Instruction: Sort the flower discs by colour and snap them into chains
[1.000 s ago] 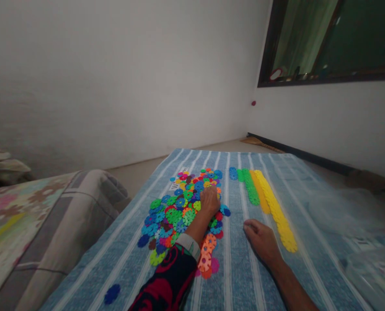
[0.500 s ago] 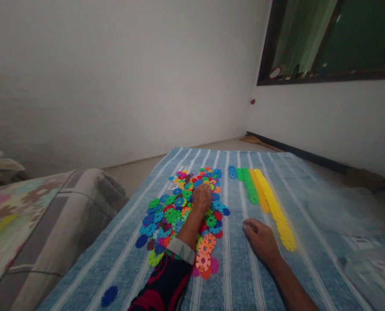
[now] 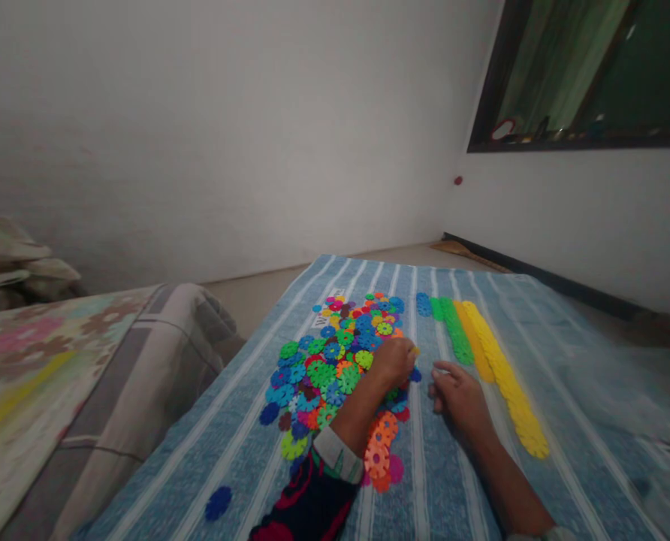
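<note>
My left hand (image 3: 393, 362) is closed, with a small yellow notched disc (image 3: 417, 351) pinched at its fingertips. It hovers over the right side of a loose heap of colourful notched plastic discs (image 3: 319, 372). Facing it is my right hand (image 3: 460, 397), fingers apart and nothing in them, above the striped cloth. Beyond the right hand lie overlapping rows sorted by colour: a short blue row (image 3: 424, 303), a green row (image 3: 456, 338), an orange-yellow row (image 3: 478, 353) and a long yellow row (image 3: 509, 383).
Overlapping orange discs (image 3: 378, 457) lie at the heap's near edge. One dark blue disc (image 3: 218, 503) sits apart at the front left. A clear plastic bag (image 3: 611, 383) rests on the right of the blue striped cloth (image 3: 245, 458). A covered bed (image 3: 160, 361) stands left.
My left hand has moved right, out of the heap's middle, and a yellow disc now shows in its fingertips. My right hand's fingers have spread apart. The view has shifted slightly left.
</note>
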Demonstrator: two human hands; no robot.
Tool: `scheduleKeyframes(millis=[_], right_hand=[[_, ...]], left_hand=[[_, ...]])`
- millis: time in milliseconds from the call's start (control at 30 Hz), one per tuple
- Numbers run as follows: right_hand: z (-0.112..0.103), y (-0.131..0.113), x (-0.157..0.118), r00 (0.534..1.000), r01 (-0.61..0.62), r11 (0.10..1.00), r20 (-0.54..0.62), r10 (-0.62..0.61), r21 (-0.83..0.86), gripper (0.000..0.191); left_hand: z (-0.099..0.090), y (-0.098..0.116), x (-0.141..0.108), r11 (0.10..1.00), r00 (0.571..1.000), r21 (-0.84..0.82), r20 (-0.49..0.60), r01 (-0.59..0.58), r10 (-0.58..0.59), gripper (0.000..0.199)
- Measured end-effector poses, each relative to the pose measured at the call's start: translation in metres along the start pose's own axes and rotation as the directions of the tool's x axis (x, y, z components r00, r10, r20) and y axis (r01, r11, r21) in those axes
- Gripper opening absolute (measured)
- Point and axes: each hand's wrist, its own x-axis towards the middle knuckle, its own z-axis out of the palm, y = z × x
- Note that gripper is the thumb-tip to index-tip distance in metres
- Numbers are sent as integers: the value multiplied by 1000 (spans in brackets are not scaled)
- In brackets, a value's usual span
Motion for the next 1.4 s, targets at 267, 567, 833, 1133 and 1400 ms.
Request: scheduleKeyframes(millis=[267, 567, 833, 1133, 1400], right_hand=[[4, 16, 5, 1000, -6, 985, -25, 10, 172, 42], [14, 2, 33, 991, -98, 966, 111, 73, 240, 30], [19, 9, 46, 979, -122, 947, 194, 65, 297, 33], [20, 6, 45, 985, -106, 942, 162, 56, 319, 34], [22, 3, 46, 985, -128, 941, 153, 84, 312, 29]], left_hand=[[11, 14, -5, 984, 972, 54, 173, -171, 159, 30], [8, 4, -2, 994, 991, -3, 80, -105, 105, 32], [2, -27, 6, 999, 999, -34, -39, 12, -14, 29], [1, -54, 4, 990, 996, 131, 67, 54, -63, 42], [-26, -70, -5, 952, 966, 209, 86, 224, -246, 30]])
